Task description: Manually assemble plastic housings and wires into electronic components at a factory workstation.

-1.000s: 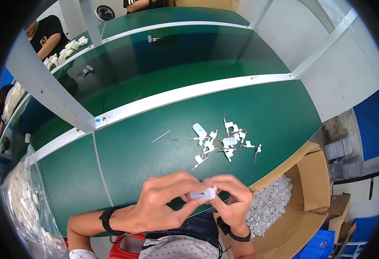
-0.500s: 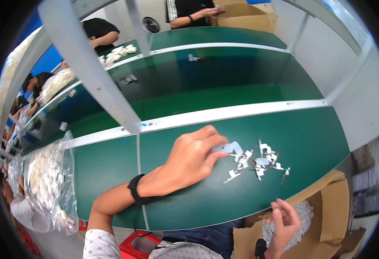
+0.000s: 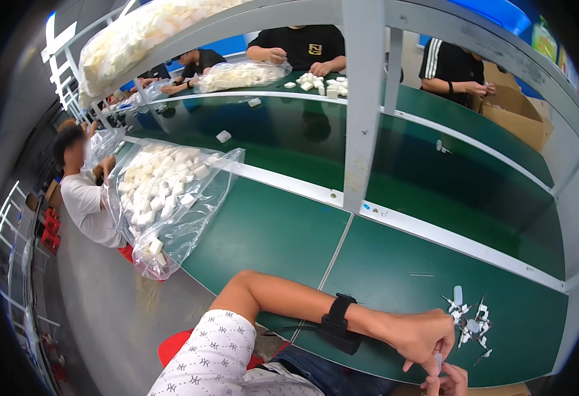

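Note:
My left hand [image 3: 424, 340] reaches across the near right of the green table, its fingers closed in a pinch on a small pale grey plastic piece [image 3: 438, 361]. Just below it, my right hand [image 3: 449, 381] has its fingers bent together at the lower end of that piece; what lies between them is too small to make out. Right beside the hands is a loose pile of small white connector-like parts [image 3: 463, 338] with thin dark ends. A pale grey oval piece [image 3: 458, 295] stands out at the pile's far edge, and another grey oval [image 3: 474, 326] lies among the parts.
A thin pale strip [image 3: 422, 274] lies on the green table [image 3: 283, 231]. To the left, a clear bag of white blocks [image 3: 164, 188] overhangs the edge. A metal post [image 3: 362, 119] rises from the divider. Several people work beyond, near a cardboard box [image 3: 514, 112].
The view has swung left. My left hand has moved from the pile towards me, and my right hand has come from over the cardboard box to meet it.

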